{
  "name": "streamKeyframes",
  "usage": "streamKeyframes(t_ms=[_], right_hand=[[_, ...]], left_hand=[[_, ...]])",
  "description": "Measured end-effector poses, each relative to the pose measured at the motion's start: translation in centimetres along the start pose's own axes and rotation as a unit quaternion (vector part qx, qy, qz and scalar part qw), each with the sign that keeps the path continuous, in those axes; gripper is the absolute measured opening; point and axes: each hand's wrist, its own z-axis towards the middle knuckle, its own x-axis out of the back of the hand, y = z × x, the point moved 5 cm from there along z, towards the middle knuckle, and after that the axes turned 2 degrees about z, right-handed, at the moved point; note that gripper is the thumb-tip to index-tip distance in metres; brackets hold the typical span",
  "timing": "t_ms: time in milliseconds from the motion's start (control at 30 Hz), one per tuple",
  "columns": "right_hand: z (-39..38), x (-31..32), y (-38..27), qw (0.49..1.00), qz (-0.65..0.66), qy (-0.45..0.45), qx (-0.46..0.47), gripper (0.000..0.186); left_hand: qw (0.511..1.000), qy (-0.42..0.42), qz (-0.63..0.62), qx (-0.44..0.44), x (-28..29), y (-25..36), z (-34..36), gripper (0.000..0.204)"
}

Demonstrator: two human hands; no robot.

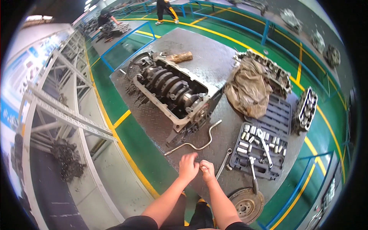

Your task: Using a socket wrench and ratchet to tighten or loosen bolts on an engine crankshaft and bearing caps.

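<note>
Above the near edge of the metal-topped table (182,42), both hands meet almost touching. Left hand (188,167): blurred, fingers reaching forward and slightly bent; cannot tell whether it grasps anything. Right hand (207,170): fingers curled in; cannot tell whether something small sits inside. Nearest items: a silver cranked bar (197,148), lying on the table just beyond the hands, and a combination wrench (224,164), flat to the right of the right hand. Beyond the bar, an engine block (155,100) rests with its crankshaft (165,82) exposed. Right of the wrench, a grey socket case (276,115) lies unfolded, one ratchet (265,148) across its sockets. Nearer the person, a round metal disc (255,203) lies at the table edge.
</note>
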Motion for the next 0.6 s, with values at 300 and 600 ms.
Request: streamKeyframes(t_ms=[300,600], right_hand=[[-2.8,2.0,-0.4,0.994,0.005,0.093,-0.058,0.053],[-10.1,6.4,-11.7,0.928,-0.014,0.203,-0.312,0.018]], left_hand=[[0.938,-0.273,0.153,-0.152,-7.4,-5.0,-4.2,0.042],[0.981,-0.161,-0.110,-0.020,-0.2,-7.9,-5.9,0.032]])
